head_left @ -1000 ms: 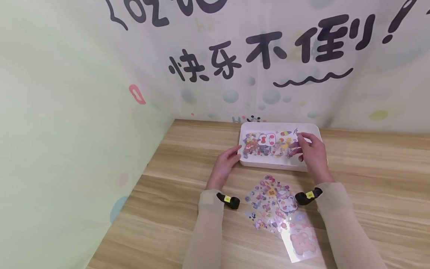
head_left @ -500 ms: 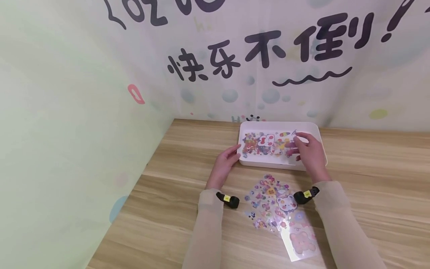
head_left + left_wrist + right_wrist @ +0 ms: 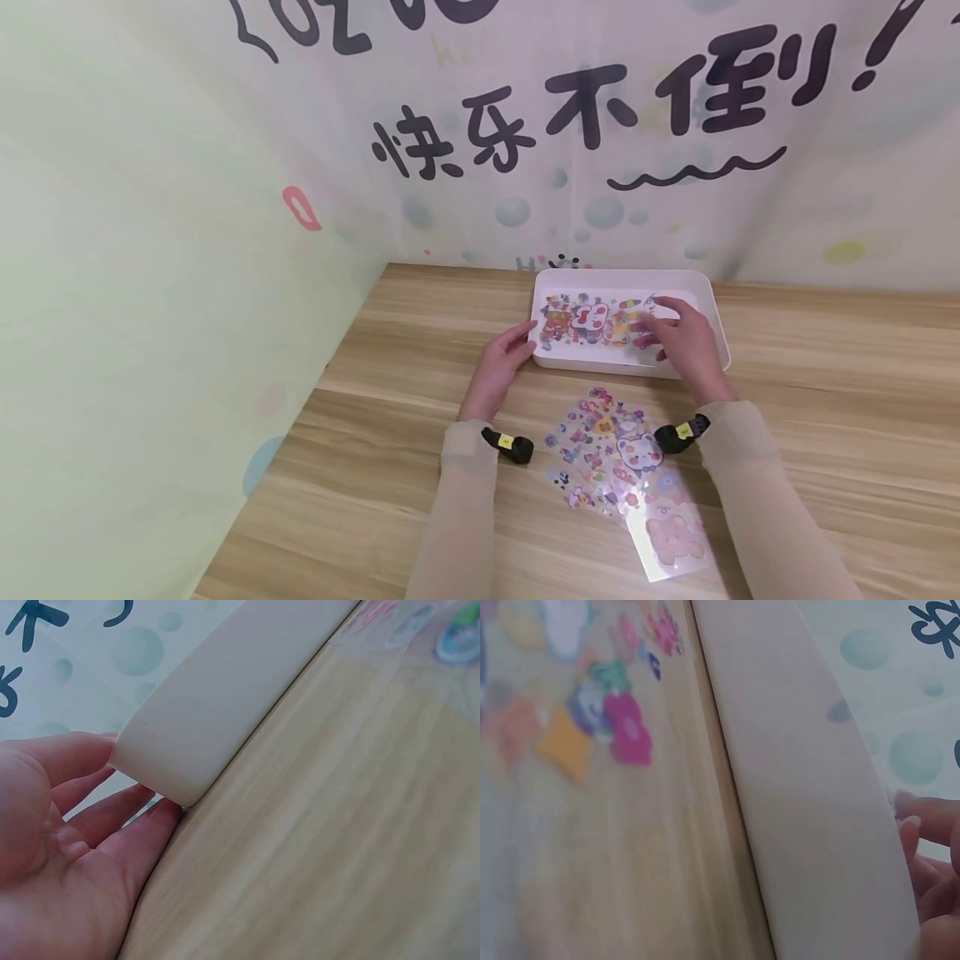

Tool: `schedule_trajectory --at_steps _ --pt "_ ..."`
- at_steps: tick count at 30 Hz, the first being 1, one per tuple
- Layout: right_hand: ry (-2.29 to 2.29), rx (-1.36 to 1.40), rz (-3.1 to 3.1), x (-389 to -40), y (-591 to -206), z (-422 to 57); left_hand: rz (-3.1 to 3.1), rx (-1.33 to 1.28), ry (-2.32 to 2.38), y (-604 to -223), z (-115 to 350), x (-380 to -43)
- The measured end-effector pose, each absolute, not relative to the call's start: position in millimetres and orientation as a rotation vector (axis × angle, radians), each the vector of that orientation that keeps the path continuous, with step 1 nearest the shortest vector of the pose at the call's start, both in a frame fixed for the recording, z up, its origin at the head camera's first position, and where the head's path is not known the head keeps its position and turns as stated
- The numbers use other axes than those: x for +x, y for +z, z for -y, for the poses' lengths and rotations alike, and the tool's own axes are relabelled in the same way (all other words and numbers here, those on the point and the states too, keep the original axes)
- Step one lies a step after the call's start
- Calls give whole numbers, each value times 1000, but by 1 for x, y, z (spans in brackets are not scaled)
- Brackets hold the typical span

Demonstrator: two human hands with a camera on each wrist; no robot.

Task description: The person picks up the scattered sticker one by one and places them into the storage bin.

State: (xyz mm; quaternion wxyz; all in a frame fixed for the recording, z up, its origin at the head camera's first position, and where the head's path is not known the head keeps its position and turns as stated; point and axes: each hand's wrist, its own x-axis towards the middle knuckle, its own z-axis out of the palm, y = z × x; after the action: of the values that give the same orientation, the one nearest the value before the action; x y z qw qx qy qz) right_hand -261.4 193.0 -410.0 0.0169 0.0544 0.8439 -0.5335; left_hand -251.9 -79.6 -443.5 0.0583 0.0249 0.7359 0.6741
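Observation:
A white rectangular tray [image 3: 622, 279] lies near the back of the wooden table. Inside it are clear sticker sheets [image 3: 589, 317] printed with a rabbit face, a bear and small colourful figures. My left hand [image 3: 497, 367] touches the tray's left end with its fingertips; in the left wrist view its fingers rest along the tray corner [image 3: 180, 750]. My right hand [image 3: 687, 343] reaches over the tray's right part, its spread fingers at the right end of the sheets. The tray wall [image 3: 817, 810] hides much of that hand in the right wrist view, including any contact below.
In front of the tray, between my forearms, overlapping transparent sticker sheets [image 3: 600, 454] lie on the wooden table [image 3: 375, 467]. A shiny sheet with a pink bear [image 3: 675, 540] is nearest me. A printed curtain [image 3: 525, 167] hangs behind the table, with another at the left.
My right hand has shifted a little to the left inside the tray. The rabbit-face stickers there have slid slightly left. My left hand stays at the tray's left end.

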Motion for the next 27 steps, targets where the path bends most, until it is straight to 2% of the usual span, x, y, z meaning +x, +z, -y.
schedule_trajectory --at_steps 11,27 --pt "-1538 61 -2665 -260 -407 -191 -2238 80 2034 -443 80 -251" --pt "-1388 62 -2685 -259 -406 -193 -2223 90 2046 -442 79 -252"
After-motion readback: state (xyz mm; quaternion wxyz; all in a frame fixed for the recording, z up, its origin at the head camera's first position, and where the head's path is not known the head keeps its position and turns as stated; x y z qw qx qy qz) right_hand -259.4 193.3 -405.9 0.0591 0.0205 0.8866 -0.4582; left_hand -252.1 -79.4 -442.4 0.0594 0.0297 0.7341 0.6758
